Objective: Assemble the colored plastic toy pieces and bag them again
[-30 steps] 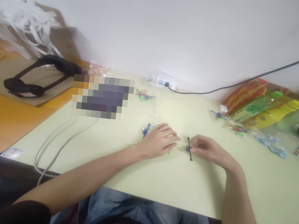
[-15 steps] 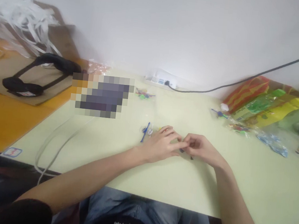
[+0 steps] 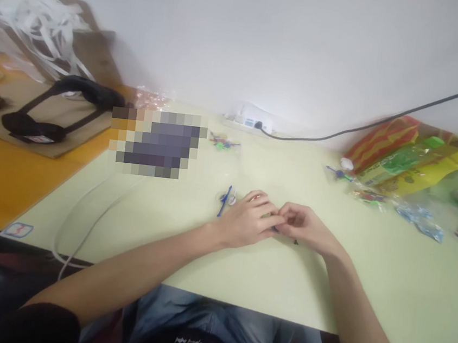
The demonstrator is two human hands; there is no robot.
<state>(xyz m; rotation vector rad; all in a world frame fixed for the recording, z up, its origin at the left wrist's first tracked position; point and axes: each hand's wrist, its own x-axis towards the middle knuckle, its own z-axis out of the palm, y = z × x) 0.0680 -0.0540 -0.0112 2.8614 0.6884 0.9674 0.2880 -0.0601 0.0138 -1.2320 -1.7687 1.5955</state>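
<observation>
Over the middle of the pale table point(image 3: 210, 268), my left hand point(image 3: 250, 220) and my right hand point(image 3: 300, 228) meet at their fingertips. Both are closed around something small, mostly hidden by the fingers; only a dark bluish bit shows between them. A tiny dark piece point(image 3: 296, 242) lies on the table just below my right hand. Left of my left hand rests a thin blue plastic stick piece point(image 3: 225, 201) with a small round white part point(image 3: 232, 199) beside it.
Bagged colourful plastic parts point(image 3: 223, 142) lie at the back, and more point(image 3: 369, 196) at the right near a green-capped bottle point(image 3: 397, 162). A power strip point(image 3: 248, 121) with a black cable stands by the wall. Black headphones point(image 3: 37, 128) and a white cable point(image 3: 79, 235) are at left.
The fingertips of both hands have shifted slightly and remain together. The view has moved a little; the objects on the table lie as before.
</observation>
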